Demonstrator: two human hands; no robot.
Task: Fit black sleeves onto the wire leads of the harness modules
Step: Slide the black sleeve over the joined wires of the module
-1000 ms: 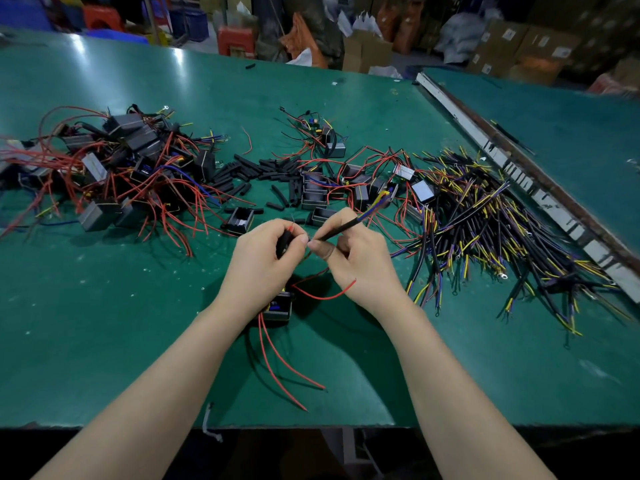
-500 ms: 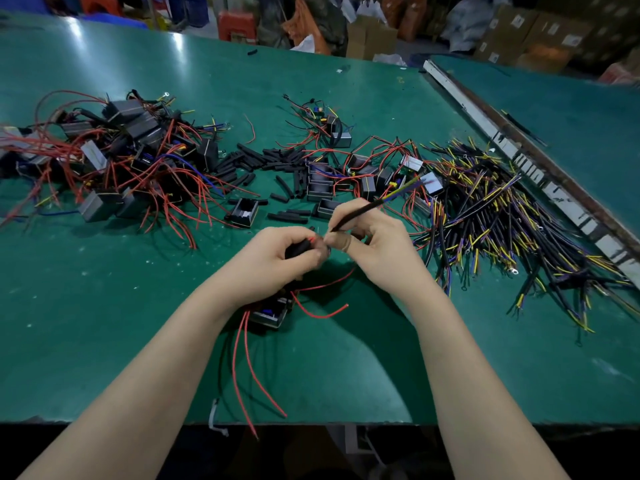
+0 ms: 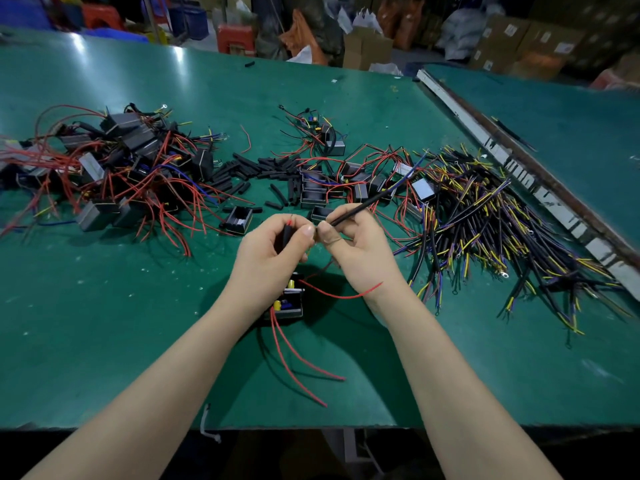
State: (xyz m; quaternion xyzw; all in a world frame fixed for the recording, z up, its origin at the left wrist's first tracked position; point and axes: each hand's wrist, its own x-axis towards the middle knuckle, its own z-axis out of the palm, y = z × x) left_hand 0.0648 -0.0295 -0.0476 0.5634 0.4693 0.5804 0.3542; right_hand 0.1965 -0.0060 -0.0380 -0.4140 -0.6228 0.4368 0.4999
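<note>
while the left hand [image 3: 273,251] curls round a short black sleeve [image 3: 286,233] with a red wire end showing at its top, the right hand [image 3: 356,251] pinches the near end of a long black-sheathed lead [image 3: 367,204] that slants up and right toward the wire heaps. both hands meet thumb to thumb above the green table [image 3: 104,323], near its front edge. just below the left hand sits an open black module [image 3: 289,303], a small box holding yellow and blue components, with red leads [image 3: 301,368] trailing from it toward the table's edge and one more curving under the right wrist. beyond the hands lies a scatter of loose black sleeves [image 3: 263,171] among more open module boxes [image 3: 313,192]; whether those hold parts cannot be told. to the left lies a tangled heap of modules with red wires [image 3: 121,168], to the right a spread of black, yellow and purple wire leads [image 3: 485,216]. cardboard boxes [image 3: 509,39] stand in the background with white labels, their writing too small to read.
</note>
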